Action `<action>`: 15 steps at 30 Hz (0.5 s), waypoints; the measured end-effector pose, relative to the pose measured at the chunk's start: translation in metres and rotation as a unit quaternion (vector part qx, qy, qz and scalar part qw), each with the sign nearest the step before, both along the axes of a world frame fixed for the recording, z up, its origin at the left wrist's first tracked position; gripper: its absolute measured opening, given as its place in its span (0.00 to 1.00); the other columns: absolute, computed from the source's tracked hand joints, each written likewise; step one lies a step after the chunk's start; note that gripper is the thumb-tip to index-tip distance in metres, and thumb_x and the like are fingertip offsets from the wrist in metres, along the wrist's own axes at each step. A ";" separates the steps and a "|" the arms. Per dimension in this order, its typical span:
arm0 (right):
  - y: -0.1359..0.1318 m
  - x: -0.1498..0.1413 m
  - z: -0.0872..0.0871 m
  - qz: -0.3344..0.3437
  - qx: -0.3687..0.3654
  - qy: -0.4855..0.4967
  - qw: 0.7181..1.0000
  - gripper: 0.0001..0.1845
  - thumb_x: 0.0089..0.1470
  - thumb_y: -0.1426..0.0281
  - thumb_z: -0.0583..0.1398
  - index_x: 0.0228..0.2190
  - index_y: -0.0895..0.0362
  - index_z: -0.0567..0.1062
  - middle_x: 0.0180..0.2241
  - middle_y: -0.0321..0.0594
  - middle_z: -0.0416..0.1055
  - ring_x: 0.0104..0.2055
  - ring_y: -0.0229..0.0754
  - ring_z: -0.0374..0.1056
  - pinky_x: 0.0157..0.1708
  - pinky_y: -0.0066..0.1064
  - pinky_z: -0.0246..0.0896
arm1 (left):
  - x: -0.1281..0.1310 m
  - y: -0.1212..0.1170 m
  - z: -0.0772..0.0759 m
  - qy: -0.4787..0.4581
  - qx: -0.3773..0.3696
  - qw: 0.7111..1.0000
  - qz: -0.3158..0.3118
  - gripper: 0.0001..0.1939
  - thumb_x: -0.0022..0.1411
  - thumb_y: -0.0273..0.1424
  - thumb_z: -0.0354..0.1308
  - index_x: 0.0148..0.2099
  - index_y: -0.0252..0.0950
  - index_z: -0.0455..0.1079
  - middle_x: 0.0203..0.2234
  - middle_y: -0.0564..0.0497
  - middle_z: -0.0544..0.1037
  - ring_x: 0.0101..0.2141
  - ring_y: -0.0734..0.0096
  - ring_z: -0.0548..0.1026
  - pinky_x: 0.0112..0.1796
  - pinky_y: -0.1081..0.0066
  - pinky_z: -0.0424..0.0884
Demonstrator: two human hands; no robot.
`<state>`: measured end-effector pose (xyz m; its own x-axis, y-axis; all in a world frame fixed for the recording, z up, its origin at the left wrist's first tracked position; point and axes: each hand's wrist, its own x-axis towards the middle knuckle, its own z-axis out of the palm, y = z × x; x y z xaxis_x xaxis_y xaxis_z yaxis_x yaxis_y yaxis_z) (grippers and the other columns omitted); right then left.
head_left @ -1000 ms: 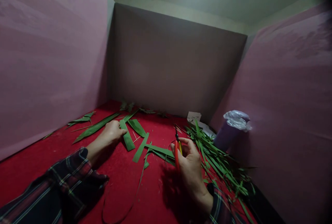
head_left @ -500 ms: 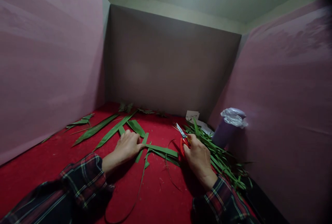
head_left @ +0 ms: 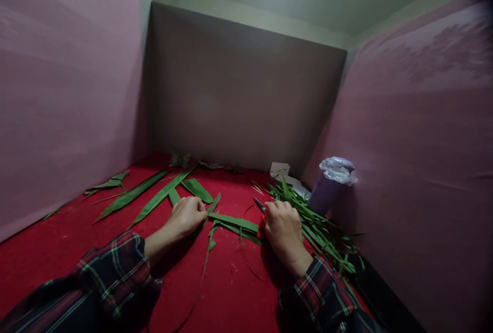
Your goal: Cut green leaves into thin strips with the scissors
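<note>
My left hand (head_left: 188,215) is closed in a pinch on a green leaf strip (head_left: 214,203), whose end sticks up past the fingertips. Right of those fingers, more cut strips (head_left: 235,221) lie on the red cloth. My right hand (head_left: 284,229) grips a pair of scissors (head_left: 259,204) with red handles. Their blades point up and to the left, apart from the strips; most of the handles are hidden by the fingers. Beyond my left hand lie a broad leaf piece (head_left: 197,189) and a long leaf (head_left: 158,200).
A heap of narrow green leaves (head_left: 321,235) spreads to the right of my right hand. Behind it stands a purple container (head_left: 325,194) topped with clear plastic, near a white card (head_left: 279,169). Pink side walls (head_left: 69,91) and a grey back panel (head_left: 246,91) enclose the red cloth (head_left: 231,292).
My right hand has turned, so less of the scissors' blades and red handles shows. The left hand stays at the leaf strip. The whole view has shifted slightly.
</note>
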<state>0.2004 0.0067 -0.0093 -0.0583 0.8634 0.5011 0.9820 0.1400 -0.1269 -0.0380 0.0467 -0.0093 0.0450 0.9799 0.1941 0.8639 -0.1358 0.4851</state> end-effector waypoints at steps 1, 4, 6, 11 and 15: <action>-0.002 -0.005 0.001 0.030 0.002 0.008 1.000 0.11 0.58 0.72 0.52 0.37 0.58 0.73 0.36 0.46 0.70 0.41 0.47 0.61 0.41 0.35 0.51 | 0.000 0.000 0.000 -0.012 0.005 1.000 0.003 0.06 0.47 0.31 0.52 0.23 0.37 0.69 0.23 0.46 0.76 0.27 0.61 0.73 0.26 0.70 0.60; -0.005 -0.021 -0.001 0.112 -0.008 0.034 0.993 0.10 0.58 0.67 0.53 0.36 0.53 0.74 0.35 0.39 0.70 0.40 0.42 0.62 0.40 0.29 0.53 | -0.001 0.000 0.001 -0.045 0.020 0.999 0.006 0.05 0.47 0.31 0.52 0.24 0.37 0.67 0.22 0.47 0.76 0.27 0.63 0.73 0.25 0.71 0.60; -0.006 -0.029 -0.006 0.136 -0.013 0.052 0.989 0.08 0.56 0.66 0.56 0.35 0.53 0.75 0.34 0.39 0.69 0.39 0.43 0.62 0.38 0.29 0.54 | 0.000 -0.001 0.001 -0.066 0.028 0.997 0.001 0.05 0.47 0.30 0.52 0.23 0.37 0.66 0.21 0.48 0.76 0.26 0.64 0.73 0.25 0.72 0.60; -0.003 -0.033 -0.014 0.140 -0.016 0.115 0.983 0.01 0.50 0.73 0.61 0.27 0.56 0.73 0.31 0.39 0.68 0.37 0.42 0.61 0.36 0.30 0.54 | 0.000 -0.001 0.001 -0.126 0.045 0.991 -0.018 0.07 0.48 0.31 0.53 0.30 0.36 0.70 0.27 0.47 0.78 0.31 0.63 0.75 0.30 0.72 0.66; 0.000 -0.031 -0.011 0.131 -0.004 0.182 0.974 0.04 0.47 0.76 0.61 0.25 0.56 0.72 0.29 0.36 0.67 0.34 0.40 0.62 0.34 0.28 0.54 | 0.002 -0.003 0.003 -0.290 0.004 0.957 -0.020 0.12 0.45 0.32 0.57 0.35 0.36 0.71 0.30 0.49 0.78 0.32 0.64 0.75 0.31 0.73 0.67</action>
